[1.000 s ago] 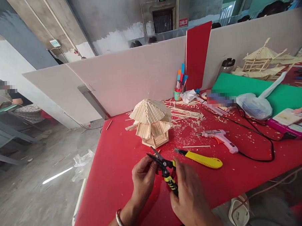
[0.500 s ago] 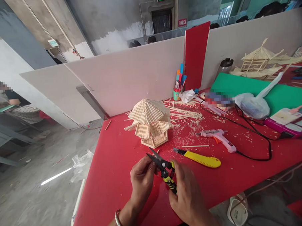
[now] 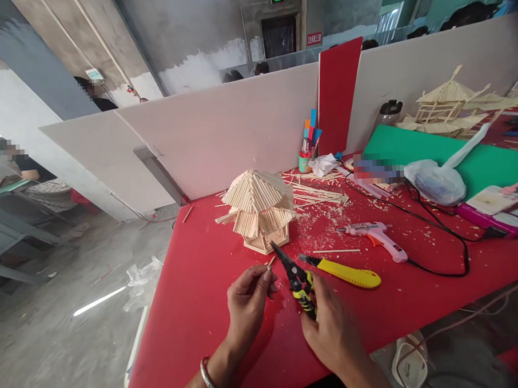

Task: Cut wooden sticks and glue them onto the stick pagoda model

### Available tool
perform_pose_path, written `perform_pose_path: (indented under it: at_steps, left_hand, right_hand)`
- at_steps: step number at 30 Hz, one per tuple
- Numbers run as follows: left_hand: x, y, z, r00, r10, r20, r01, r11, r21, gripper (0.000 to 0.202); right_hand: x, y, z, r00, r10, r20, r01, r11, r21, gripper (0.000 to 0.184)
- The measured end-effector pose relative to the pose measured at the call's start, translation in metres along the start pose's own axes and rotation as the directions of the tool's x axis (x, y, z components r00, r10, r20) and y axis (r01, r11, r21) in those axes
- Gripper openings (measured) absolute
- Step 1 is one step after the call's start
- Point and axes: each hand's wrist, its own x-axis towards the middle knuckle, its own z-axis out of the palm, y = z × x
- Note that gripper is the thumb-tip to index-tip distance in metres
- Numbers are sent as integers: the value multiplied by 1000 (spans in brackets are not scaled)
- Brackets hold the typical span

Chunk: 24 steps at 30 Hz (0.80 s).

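My left hand (image 3: 249, 297) pinches a short wooden stick (image 3: 270, 263) between thumb and fingers, its tip poking out at the top. Wrapped around the yellow-and-black handles of a pair of shears (image 3: 300, 281) is my right hand (image 3: 333, 322). The dark blades look closed and point up and left, apart from the stick. Just beyond both hands stands a small pavilion model (image 3: 256, 211) built of wooden sticks, with a two-tiered roof and a many-sided base. A yellow utility knife (image 3: 348, 272) lies right of the shears, near one loose thin stick (image 3: 336, 250).
A pink glue gun (image 3: 379, 237) with a black cord rests on the red table (image 3: 191, 311). Behind are loose sticks (image 3: 319, 192), shavings, a pen cup (image 3: 304, 161) and a plastic bag (image 3: 436, 180). A white partition (image 3: 222, 132) borders the back.
The shears have moved right, away from my left hand, and their blades have come together. My left hand keeps the stick, now more exposed.
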Motion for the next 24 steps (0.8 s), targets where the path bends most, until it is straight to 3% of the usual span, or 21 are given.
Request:
perform_pose_path:
  at_steps: [5,13,18,24]
  left_hand:
    - [4,-6,2,991,-132,-29,129,986,-102,25]
    - [2,-23,9,918,-395,-39,352,856,-380,24]
    - [5,-28,9,913,-408,5,385,859,-337,20]
    - [11,-26,12,941,-337,-38,322,924,-206,19]
  right_hand:
    - [3,-1,-11,1000,11,9,-12,996,85,70]
    - [-6,-4,4,998,-58,30,55,995,78,82]
    - [-2,0,3,988,-154,-5,153,983,98,84]
    - [-1,-6,-1,992,-125,-11,125,981,150,88]
